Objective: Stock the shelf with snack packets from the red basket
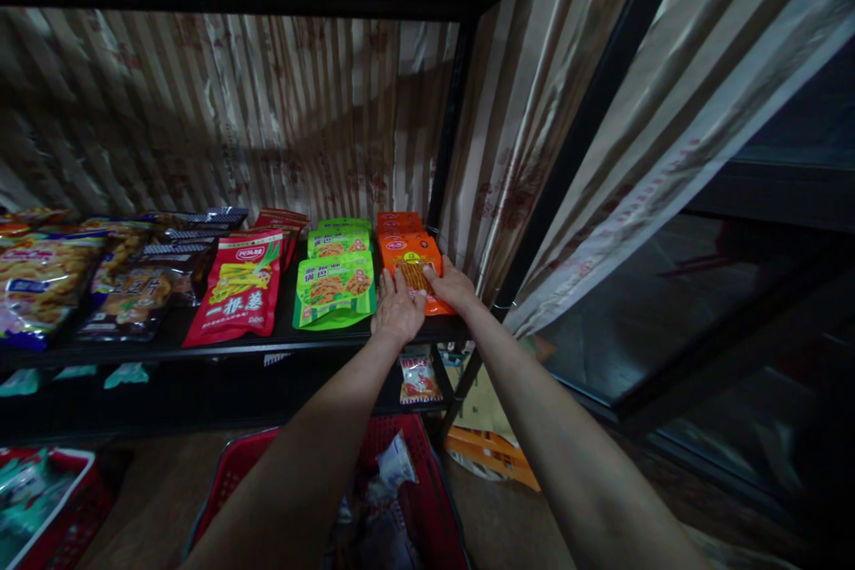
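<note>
An orange snack bag [409,256] leans at the right end of the black shelf, in front of similar orange bags [399,221]. My left hand [399,307] lies at its lower left edge, fingers pointing up along the side and thumb on the front. At the right edge, my right hand [454,285] has its thumb on the front and its fingers along the side, partly hidden. Between them the two hands hold the bag. Immediately left of my left hand stands a green snack bag [335,289], with more green bags [338,236] behind it.
Red snack bags [241,289], dark packs [130,298] and a blue-yellow bag [46,280] line the shelf [227,349] to the left. A small packet [419,376] sits on the level below. Red baskets [437,481] stand on the floor. A black post [588,116] and curtain [508,134] bound the right.
</note>
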A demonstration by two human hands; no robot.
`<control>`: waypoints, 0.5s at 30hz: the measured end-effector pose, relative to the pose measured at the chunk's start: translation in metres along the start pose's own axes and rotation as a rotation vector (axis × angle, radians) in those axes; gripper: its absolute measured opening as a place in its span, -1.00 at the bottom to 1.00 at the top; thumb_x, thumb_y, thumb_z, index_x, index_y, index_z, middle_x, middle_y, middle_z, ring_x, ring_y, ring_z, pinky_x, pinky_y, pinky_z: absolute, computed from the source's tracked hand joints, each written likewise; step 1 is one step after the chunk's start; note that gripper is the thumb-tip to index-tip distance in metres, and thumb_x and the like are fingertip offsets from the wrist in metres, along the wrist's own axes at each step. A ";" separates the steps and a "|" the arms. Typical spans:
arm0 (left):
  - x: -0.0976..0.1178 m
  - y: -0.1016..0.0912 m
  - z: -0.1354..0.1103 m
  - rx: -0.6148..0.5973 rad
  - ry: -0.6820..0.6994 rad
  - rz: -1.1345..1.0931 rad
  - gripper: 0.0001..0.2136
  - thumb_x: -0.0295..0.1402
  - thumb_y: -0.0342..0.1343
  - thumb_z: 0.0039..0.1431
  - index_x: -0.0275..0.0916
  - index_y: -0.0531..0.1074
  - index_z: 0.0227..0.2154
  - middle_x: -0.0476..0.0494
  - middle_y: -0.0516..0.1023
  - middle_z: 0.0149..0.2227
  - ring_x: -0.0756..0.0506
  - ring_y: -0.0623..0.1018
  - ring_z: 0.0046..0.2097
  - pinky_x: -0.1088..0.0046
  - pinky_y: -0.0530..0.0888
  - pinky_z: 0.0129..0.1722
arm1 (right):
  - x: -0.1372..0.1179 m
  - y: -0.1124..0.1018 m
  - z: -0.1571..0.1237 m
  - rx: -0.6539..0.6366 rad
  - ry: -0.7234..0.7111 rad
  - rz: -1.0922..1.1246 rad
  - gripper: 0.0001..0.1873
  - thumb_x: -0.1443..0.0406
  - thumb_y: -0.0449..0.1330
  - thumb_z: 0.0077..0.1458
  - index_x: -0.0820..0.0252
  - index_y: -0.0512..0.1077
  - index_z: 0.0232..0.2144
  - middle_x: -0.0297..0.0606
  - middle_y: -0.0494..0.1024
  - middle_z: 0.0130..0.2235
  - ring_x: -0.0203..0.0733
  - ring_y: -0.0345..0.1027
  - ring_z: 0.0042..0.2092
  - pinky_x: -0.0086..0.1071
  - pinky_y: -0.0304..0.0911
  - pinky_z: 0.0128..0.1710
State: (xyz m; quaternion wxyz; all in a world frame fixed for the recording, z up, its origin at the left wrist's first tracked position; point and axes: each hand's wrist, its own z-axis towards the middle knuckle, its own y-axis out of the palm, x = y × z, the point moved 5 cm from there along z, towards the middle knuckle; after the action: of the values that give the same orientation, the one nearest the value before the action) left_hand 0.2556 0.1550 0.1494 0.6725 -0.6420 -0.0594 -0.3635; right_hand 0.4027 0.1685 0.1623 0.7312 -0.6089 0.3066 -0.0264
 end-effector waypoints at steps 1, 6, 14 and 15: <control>0.000 0.000 0.000 0.006 -0.003 0.000 -0.35 -0.15 -0.26 0.24 -0.55 -0.09 0.26 -0.50 -0.17 0.32 -0.29 -0.08 0.33 0.19 -0.01 0.27 | 0.000 0.000 -0.001 0.001 0.005 0.005 -0.32 -0.02 -0.13 0.17 0.31 0.10 0.18 0.04 0.33 0.13 0.01 0.25 0.13 -0.22 0.13 0.07; -0.001 0.003 0.002 0.015 0.006 0.002 -0.34 -0.15 -0.25 0.24 -0.60 -0.06 0.24 -0.53 -0.12 0.30 -0.30 -0.06 0.33 0.19 -0.03 0.27 | -0.003 0.001 0.000 -0.027 -0.012 0.032 -0.36 -0.03 -0.13 0.17 0.28 0.17 0.13 0.01 0.40 0.07 0.04 0.29 0.10 -0.20 0.14 0.06; -0.003 0.001 0.002 0.065 0.005 -0.027 -0.38 -0.20 -0.22 0.24 -0.59 -0.02 0.24 -0.48 -0.12 0.31 -0.29 -0.07 0.33 0.21 -0.03 0.28 | -0.008 0.000 -0.016 0.129 -0.164 -0.032 -0.31 0.07 -0.18 0.22 0.41 -0.03 0.25 0.02 0.01 0.29 -0.05 -0.14 0.31 -0.21 -0.12 0.24; -0.003 0.001 0.001 0.074 0.008 -0.029 -0.39 -0.22 -0.22 0.24 -0.59 -0.01 0.23 -0.48 -0.11 0.31 -0.28 -0.07 0.33 0.23 -0.03 0.28 | -0.009 0.000 -0.021 0.144 -0.180 -0.053 -0.32 0.08 -0.17 0.22 0.42 -0.02 0.25 0.02 0.01 0.30 -0.05 -0.16 0.32 -0.20 -0.14 0.25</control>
State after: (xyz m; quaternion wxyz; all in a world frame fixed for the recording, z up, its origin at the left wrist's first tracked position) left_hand 0.2545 0.1573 0.1474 0.6904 -0.6144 -0.0793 -0.3735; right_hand 0.3856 0.1534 0.1646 0.7967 -0.5626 0.2206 -0.0130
